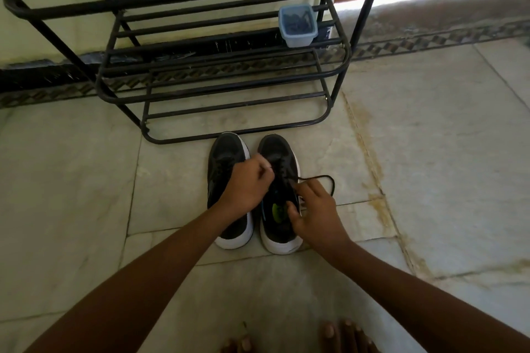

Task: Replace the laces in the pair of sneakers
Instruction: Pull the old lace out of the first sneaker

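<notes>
Two dark sneakers with white soles stand side by side on the pale tiled floor (86, 180), toes toward a black metal rack (223, 77). The left hand (249, 183) lies across the left sneaker (226, 157) with fingers curled at the lacing of the right sneaker (282, 152) — what it pinches is too small to tell. The right hand (315, 212) grips that shoe's collar, thumb inside; a black lace (321, 178) loops out just beyond its knuckles. Far beyond both hands, a small blue tub (298, 26) sits on the rack. Bare toes (344, 335) show below the wrists.
</notes>
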A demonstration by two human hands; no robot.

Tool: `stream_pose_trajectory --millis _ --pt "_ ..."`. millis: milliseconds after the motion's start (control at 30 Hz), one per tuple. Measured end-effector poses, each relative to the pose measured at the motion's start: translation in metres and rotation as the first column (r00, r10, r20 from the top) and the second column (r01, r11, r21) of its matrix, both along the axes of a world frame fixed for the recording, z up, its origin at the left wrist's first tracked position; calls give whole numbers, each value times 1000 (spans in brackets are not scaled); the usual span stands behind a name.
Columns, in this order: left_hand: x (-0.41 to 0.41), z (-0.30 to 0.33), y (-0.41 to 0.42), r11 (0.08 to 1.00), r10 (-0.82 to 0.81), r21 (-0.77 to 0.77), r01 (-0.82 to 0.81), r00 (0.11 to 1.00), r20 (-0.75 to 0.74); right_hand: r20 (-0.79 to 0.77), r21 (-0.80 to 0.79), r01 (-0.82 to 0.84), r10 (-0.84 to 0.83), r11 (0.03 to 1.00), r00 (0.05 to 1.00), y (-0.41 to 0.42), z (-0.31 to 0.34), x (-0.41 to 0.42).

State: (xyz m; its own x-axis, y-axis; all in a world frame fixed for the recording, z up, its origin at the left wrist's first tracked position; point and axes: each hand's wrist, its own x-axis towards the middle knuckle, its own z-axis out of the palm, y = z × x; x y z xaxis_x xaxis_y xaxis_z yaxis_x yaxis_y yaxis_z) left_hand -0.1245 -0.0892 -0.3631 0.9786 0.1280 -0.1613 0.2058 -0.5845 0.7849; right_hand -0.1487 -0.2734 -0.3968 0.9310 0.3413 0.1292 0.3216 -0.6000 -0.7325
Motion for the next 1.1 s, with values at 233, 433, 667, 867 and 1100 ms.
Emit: stream_pose_trajectory --millis 233,433,667,867,1100 --pt "21 30 -2 915 67 -362 -177 952 -297 26 -4 24 -23 1000 999 2 -6 -5" --pt "27 39 11 800 -470 361 479 875 -120 47 20 40 -41 999 998 0 -11 -9" --pt "21 34 0 969 213 -134 -207 976 37 45 39 79 -81 996 996 0 -13 -12" --pt "23 58 5 968 -27 -251 23 1000 -13 52 23 66 -67 998 996 2 -13 -13" --pt "26 39 28 762 -392 584 280 917 71 46 16 72 -73 997 996 4 -18 -13"
